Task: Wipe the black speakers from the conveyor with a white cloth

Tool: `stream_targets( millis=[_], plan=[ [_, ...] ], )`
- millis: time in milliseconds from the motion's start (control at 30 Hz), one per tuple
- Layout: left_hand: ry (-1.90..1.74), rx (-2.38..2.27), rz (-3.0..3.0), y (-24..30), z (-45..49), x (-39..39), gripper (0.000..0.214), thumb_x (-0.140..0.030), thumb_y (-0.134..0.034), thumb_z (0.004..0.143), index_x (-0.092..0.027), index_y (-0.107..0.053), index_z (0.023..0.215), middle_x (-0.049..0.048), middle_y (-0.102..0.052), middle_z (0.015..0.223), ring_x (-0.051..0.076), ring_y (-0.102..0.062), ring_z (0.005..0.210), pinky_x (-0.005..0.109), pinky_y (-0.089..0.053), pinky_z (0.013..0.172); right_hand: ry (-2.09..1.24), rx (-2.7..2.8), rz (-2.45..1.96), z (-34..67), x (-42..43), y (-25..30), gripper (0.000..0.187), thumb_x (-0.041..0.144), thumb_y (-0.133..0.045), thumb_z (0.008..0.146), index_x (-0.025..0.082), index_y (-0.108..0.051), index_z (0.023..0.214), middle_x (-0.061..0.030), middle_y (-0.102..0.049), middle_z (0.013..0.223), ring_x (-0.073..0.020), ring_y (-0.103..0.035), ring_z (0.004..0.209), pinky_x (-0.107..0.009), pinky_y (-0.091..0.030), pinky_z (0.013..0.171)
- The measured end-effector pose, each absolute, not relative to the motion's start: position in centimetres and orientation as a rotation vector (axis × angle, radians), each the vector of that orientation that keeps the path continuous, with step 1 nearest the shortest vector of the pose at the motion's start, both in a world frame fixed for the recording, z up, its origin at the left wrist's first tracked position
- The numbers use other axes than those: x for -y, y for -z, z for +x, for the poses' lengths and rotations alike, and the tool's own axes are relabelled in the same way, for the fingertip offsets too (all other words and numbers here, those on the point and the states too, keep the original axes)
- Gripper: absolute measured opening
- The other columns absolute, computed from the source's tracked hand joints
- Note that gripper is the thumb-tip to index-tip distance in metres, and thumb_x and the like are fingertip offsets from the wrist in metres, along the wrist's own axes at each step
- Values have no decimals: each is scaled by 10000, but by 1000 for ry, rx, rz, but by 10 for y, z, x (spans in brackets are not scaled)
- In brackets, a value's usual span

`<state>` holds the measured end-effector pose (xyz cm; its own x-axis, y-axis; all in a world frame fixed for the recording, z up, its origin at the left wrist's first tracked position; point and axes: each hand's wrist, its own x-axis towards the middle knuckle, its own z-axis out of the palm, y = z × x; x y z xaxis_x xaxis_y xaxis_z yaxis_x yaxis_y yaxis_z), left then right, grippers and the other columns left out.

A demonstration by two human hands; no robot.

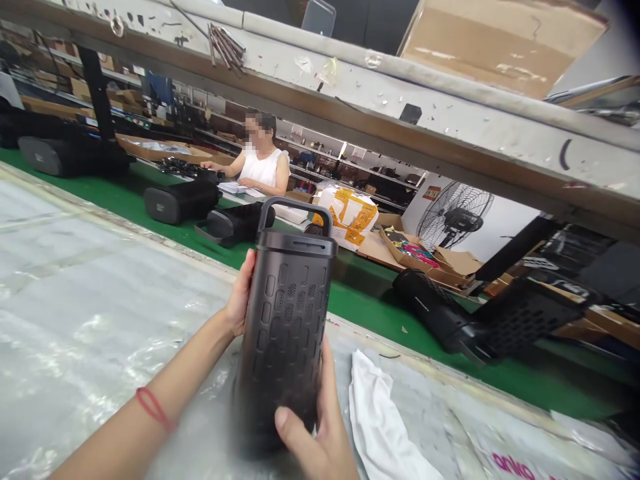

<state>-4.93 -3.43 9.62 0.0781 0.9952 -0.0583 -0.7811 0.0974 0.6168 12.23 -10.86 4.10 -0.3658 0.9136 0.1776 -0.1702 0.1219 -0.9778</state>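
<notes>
I hold a tall black cylindrical speaker (285, 320) upright above the plastic-covered bench (75, 307). It has a carry handle on top and a perforated grille pattern. My left hand (239, 293) grips its left side, with a red band on that wrist. My right hand (315, 433) cups its lower end from below, thumb on the front.
A white cloth (380, 420) lies right of the speaker. Beyond runs a green conveyor belt (370, 307) with several black speakers (180, 200) and shells (450, 313). A person in white sits across it. A shelf beam (400, 113) overhangs; cardboard boxes and a fan (453, 217) stand behind.
</notes>
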Motion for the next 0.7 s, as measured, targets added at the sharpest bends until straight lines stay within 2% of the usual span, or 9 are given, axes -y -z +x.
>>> stream_targets(
  millis=[100,233,367,400,467,567,633,700],
  plan=[
    [-1399,-513,500,-94,-51,33,796,-772,-416,760,-90,-693,1063,177,-735,954,368,-693,917,475,-565,783,-1437,1450,-759,123,107,-43,934,367,-677,771,221,-142,1522,-21,-231,1581,-198,-212,1469,-322,-275,1191],
    [-1343,-490,504,-92,-54,31,813,-754,-295,818,-85,-693,1053,191,-735,941,363,-698,889,504,-564,787,-1450,1465,-753,123,107,-42,950,353,-685,770,234,-128,1531,-15,-266,1570,-189,-244,1458,-277,-314,1166],
    [-1340,-478,498,-92,-56,30,816,-736,-248,844,-88,-697,1057,185,-737,966,331,-703,882,485,-573,797,-1418,1503,-745,123,107,-43,967,454,-707,782,255,-134,1534,-4,-255,1574,-192,-243,1459,-271,-318,1164],
    [-1343,-475,497,-92,-57,30,818,-738,-247,844,-89,-699,1054,183,-737,978,327,-704,883,482,-574,799,-1417,1518,-754,125,105,-44,947,504,-692,793,265,-151,1532,2,-254,1575,-192,-241,1460,-280,-303,1173],
    [-1354,-464,497,-91,-58,29,811,-736,-245,848,-98,-706,1044,172,-739,985,316,-705,881,470,-578,797,-1392,1556,-844,134,99,-47,780,602,-566,860,296,-254,1507,14,-293,1560,-190,-255,1455,-321,-274,1188],
    [-1366,-450,495,-90,-60,27,788,-719,-257,860,-101,-710,1043,155,-745,945,291,-708,855,425,-584,781,-985,1721,-1206,165,79,-50,520,616,-377,925,310,-556,1306,-7,-422,1482,-233,-342,1404,-416,-297,1155],
    [-1362,-443,492,-89,-61,25,794,-726,-275,853,-90,-709,1049,159,-744,922,288,-709,832,411,-586,764,-530,1812,-1451,191,62,-47,471,587,-424,872,250,-679,1079,-93,-574,1296,-313,-485,1250,-489,-370,1051],
    [-1360,-436,488,-89,-62,24,802,-733,-278,847,-87,-718,1023,164,-743,896,287,-710,799,411,-589,743,-346,1803,-1588,214,46,-43,402,540,-512,775,190,-696,849,-161,-667,983,-368,-593,965,-517,-447,839]
  ],
)
